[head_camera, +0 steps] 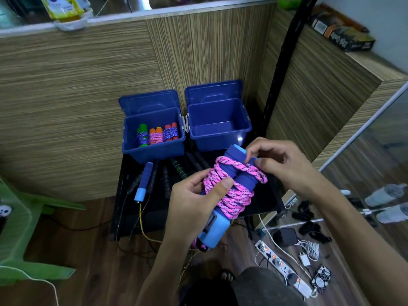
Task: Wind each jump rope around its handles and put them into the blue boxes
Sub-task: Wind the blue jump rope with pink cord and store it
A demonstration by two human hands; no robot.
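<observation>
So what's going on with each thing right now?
Pink rope: wound around the blue handles.
Left hand: grips the bundle.
Right hand: pinches the rope's last loop.
Left box: lid open, three wound ropes inside.
Right box: lid open, empty.

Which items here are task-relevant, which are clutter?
Job: pink rope on blue handles, left hand, right hand, left box, right box, unwound ropes.
Clutter: power strip, bottles, green chair.
</observation>
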